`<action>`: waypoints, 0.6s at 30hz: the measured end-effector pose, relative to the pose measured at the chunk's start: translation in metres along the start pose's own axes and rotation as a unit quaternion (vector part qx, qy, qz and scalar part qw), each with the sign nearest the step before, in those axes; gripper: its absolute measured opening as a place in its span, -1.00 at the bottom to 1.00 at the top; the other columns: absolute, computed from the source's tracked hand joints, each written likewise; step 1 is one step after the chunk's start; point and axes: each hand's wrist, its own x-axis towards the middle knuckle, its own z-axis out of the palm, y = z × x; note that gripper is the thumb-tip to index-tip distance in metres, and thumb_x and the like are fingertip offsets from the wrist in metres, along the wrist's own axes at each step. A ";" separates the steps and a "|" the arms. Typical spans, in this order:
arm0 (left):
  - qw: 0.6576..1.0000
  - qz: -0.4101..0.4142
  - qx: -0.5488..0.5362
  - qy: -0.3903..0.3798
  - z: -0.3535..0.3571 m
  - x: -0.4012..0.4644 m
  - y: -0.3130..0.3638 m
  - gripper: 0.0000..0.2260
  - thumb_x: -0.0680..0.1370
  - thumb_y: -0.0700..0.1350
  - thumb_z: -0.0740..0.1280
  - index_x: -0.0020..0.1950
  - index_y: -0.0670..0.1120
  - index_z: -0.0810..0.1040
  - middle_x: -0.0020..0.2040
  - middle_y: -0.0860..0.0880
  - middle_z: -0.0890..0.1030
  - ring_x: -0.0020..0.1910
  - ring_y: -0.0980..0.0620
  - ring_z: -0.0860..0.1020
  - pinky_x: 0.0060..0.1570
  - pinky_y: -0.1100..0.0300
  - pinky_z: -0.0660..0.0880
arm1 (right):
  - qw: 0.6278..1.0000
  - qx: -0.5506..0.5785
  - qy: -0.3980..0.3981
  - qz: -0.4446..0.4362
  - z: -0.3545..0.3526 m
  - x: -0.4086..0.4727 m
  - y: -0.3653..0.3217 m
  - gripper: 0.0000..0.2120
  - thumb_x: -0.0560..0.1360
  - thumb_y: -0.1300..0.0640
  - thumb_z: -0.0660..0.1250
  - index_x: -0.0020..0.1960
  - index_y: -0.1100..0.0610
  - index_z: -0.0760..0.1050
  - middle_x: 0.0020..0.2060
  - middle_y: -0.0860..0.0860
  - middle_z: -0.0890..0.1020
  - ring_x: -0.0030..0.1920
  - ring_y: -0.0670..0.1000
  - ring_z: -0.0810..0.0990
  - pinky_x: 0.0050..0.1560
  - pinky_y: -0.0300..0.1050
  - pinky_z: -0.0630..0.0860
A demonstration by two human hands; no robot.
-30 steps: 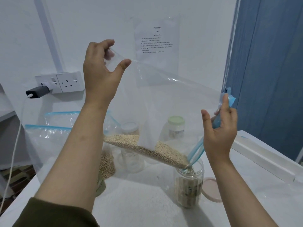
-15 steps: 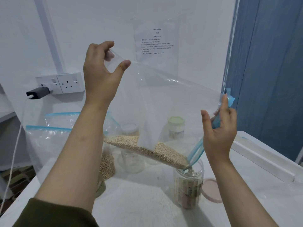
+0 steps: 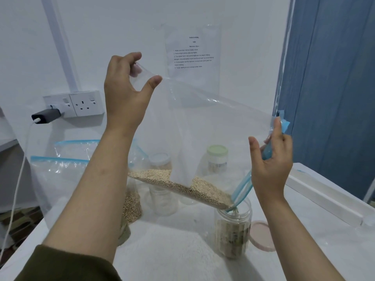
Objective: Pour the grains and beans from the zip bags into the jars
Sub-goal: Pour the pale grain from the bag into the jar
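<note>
A clear zip bag with a blue zip strip hangs tilted over the table. My left hand pinches its raised bottom corner. My right hand grips the blue zip edge at the bag's mouth. Pale grains lie along the bag's lower edge and slope down to the right. The low corner of the mouth sits in the neck of an open clear jar, which is partly filled with grains. A thin stream of grains falls into it.
A pink lid lies right of the jar. Behind stand a green-lidded jar, a clear-lidded jar and an empty open jar. More zip bags with grains stand at left. A socket with a charger is on the wall.
Both hands hold nearly the same pose. The grains keep sliding toward the low corner and into the jar.
</note>
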 end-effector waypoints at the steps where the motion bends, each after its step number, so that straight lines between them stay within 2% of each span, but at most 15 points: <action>1: 1.000 0.001 0.001 0.000 0.000 0.000 0.000 -0.53 0.48 0.02 0.48 0.31 -0.17 0.50 0.04 0.00 0.44 0.01 0.13 0.46 0.07 0.48 0.32 | 1.000 0.001 0.000 0.001 0.000 0.000 0.000 -0.41 0.61 0.08 0.35 0.56 0.20 0.25 0.02 0.02 0.38 0.01 -0.31 0.40 0.10 -0.42 0.42; 11: 1.000 0.001 0.002 0.000 0.001 0.002 -0.001 -0.53 0.49 0.03 0.47 0.31 -0.16 0.50 0.04 0.00 0.44 0.01 0.13 0.46 0.06 0.49 0.32 | 1.000 0.003 -0.002 0.003 0.000 0.001 0.000 -0.41 0.60 0.11 0.36 0.55 0.22 0.25 0.00 0.04 0.38 -0.01 -0.17 0.38 0.08 -0.38 0.43; 15: 1.000 0.000 0.005 0.000 0.002 0.001 -0.003 -0.53 0.49 0.03 0.47 0.31 -0.16 0.50 0.03 0.01 0.44 0.01 0.14 0.46 0.06 0.49 0.31 | 1.000 0.000 -0.004 0.001 0.000 0.000 0.001 -0.41 0.60 0.11 0.36 0.55 0.21 0.24 -0.01 0.02 0.37 -0.01 -0.17 0.37 0.06 -0.35 0.43; 18: 1.000 0.000 0.006 0.000 0.002 0.001 -0.003 -0.53 0.49 0.03 0.47 0.31 -0.16 0.50 0.03 0.01 0.44 0.01 0.14 0.45 0.07 0.48 0.32 | 1.000 -0.001 -0.003 0.006 0.000 0.000 0.001 -0.41 0.61 0.10 0.36 0.56 0.19 0.24 0.00 0.01 0.37 -0.02 -0.20 0.37 0.08 -0.26 0.44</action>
